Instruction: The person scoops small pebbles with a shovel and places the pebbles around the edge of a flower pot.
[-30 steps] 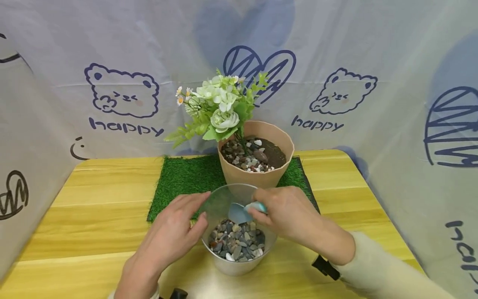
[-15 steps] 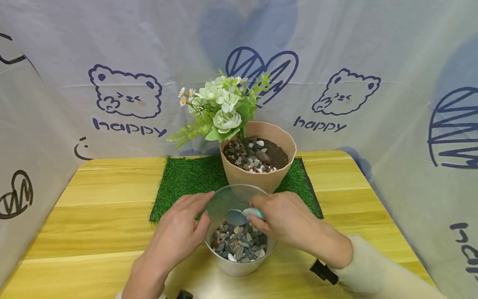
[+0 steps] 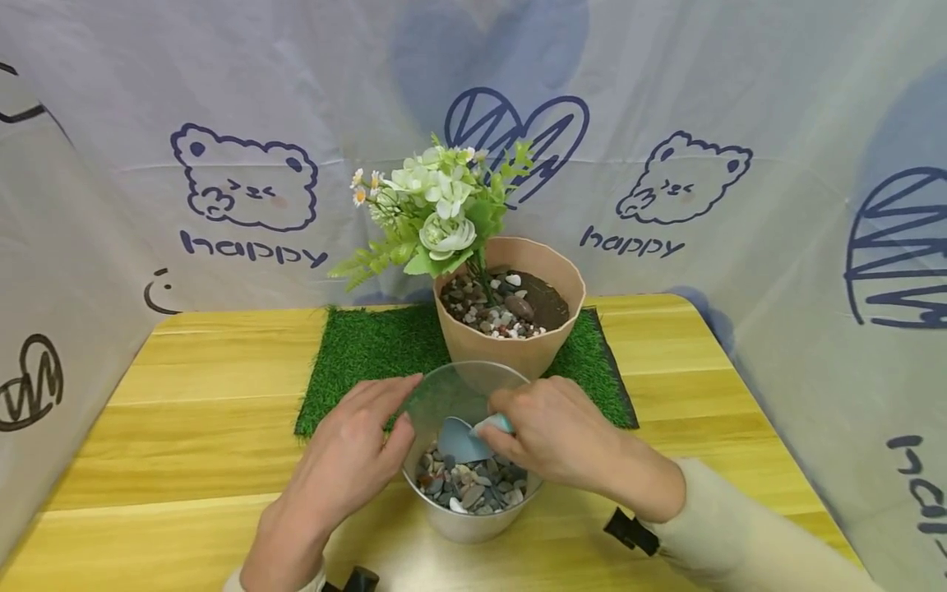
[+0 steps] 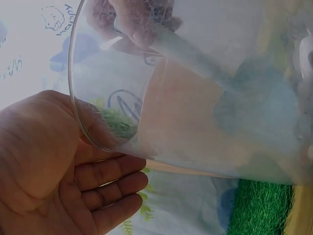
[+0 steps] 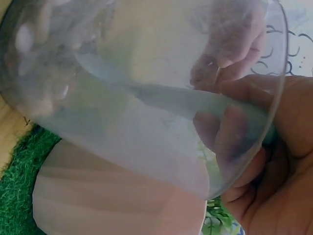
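I see the trowel [image 3: 460,442] inside the clear bucket [image 3: 473,528], blade at the stones [image 3: 473,491], handle gripped by the right hand [image 3: 558,429]. The left hand [image 3: 348,440] touches the bucket, fingers nearly straight. I judge this scooping; it wants a deeper push. Behind, the flowerpot [image 3: 510,352] crowds the far side.

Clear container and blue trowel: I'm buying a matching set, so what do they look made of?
Clear container: smooth, glossy plastic or glass; the blue trowel shows through its wall. The blue trowel: probably smooth plastic, from its evenly coloured blade, though painted metal is possible.
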A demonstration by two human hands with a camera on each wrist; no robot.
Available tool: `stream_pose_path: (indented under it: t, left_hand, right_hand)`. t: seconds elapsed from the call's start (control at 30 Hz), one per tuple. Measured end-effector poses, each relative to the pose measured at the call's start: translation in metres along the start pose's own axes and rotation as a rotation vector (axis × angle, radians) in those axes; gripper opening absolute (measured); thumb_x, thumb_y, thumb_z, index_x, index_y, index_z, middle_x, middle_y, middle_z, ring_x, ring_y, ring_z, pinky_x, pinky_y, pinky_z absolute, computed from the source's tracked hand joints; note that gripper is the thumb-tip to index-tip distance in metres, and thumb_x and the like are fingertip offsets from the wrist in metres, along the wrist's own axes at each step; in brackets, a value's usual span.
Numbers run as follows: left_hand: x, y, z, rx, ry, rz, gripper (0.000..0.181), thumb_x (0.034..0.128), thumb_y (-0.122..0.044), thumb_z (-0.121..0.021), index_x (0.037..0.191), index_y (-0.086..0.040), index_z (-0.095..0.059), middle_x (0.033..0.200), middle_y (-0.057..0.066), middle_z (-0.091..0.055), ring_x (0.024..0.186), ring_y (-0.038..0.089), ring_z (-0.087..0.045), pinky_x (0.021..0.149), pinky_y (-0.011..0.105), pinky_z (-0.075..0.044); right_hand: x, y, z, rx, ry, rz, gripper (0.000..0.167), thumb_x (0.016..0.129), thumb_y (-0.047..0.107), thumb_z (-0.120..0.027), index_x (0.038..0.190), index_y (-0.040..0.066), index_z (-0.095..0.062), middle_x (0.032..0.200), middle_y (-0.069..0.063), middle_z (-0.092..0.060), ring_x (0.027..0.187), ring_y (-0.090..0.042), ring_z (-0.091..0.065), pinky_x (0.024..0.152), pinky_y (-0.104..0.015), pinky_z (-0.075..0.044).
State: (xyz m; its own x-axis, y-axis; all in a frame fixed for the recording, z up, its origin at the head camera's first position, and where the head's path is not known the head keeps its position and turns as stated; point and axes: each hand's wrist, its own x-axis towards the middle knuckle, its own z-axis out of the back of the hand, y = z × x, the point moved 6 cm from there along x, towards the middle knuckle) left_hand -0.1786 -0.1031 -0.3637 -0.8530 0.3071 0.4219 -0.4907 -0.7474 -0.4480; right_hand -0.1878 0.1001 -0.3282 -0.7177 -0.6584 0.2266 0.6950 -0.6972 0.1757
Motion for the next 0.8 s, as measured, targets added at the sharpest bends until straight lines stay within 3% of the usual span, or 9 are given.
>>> stream_pose_path:
  t: [0.13,0.27,0.5,0.67,0.8]
  left_hand:
    - [0.0001,0.0003,-0.0001,-0.002,0.005,0.014,0.044,0.0991,-0.013,-0.061,0.142,-0.009,-0.067,0.138,0.005,-0.071,0.127,0.024,-0.065,0.101,0.047,-0.059]
    - [0.0001,-0.0004,0.0005,-0.009,0.015,0.030,0.044,0.0992,-0.012,-0.062,0.142,-0.010,-0.067,0.138,0.005,-0.071,0.128,0.024,-0.065,0.100,0.047,-0.059]
    - [0.0001,-0.0014,-0.0018,-0.029,0.072,0.134,0.045,0.1011,-0.017,-0.063,0.146,-0.014,-0.065,0.142,0.006,-0.069,0.131,0.029,-0.064,0.106,0.052,-0.056]
    - [0.0003,-0.0015,-0.0007,-0.021,0.060,0.121,0.045,0.1005,-0.016,-0.064,0.146,-0.012,-0.065,0.142,0.007,-0.069,0.133,0.030,-0.064,0.109,0.052,-0.054]
    - [0.0003,-0.0006,-0.0005,-0.036,0.062,0.103,0.044,0.1026,-0.016,-0.063,0.146,-0.011,-0.064,0.142,0.008,-0.069,0.133,0.030,-0.063,0.109,0.052,-0.054]
  right_hand:
    - [0.0004,-0.0011,-0.0002,0.028,0.033,-0.069,0.030,0.098,0.031,-0.072,0.073,0.020,-0.059,0.055,0.012,-0.040,0.046,-0.004,-0.036,0.042,-0.021,-0.029]
    - [0.0029,0.0020,-0.0037,0.026,0.062,-0.106,0.036,0.098,0.031,-0.071,0.069,0.019,-0.055,0.055,0.012,-0.034,0.046,-0.005,-0.032,0.042,-0.022,-0.026]
    - [0.0026,0.0031,-0.0043,0.079,0.080,-0.172,0.035,0.097,0.031,-0.072,0.068,0.021,-0.056,0.054,0.013,-0.035,0.045,-0.005,-0.034,0.042,-0.023,-0.028]
    - [0.0036,0.0032,-0.0052,0.102,0.091,-0.186,0.035,0.098,0.031,-0.070,0.068,0.021,-0.054,0.054,0.012,-0.035,0.045,-0.006,-0.035,0.042,-0.024,-0.029]
    - [0.0037,0.0007,-0.0033,0.155,0.104,-0.201,0.028,0.098,0.029,-0.073,0.073,0.018,-0.063,0.055,0.012,-0.047,0.046,-0.004,-0.041,0.043,-0.022,-0.036]
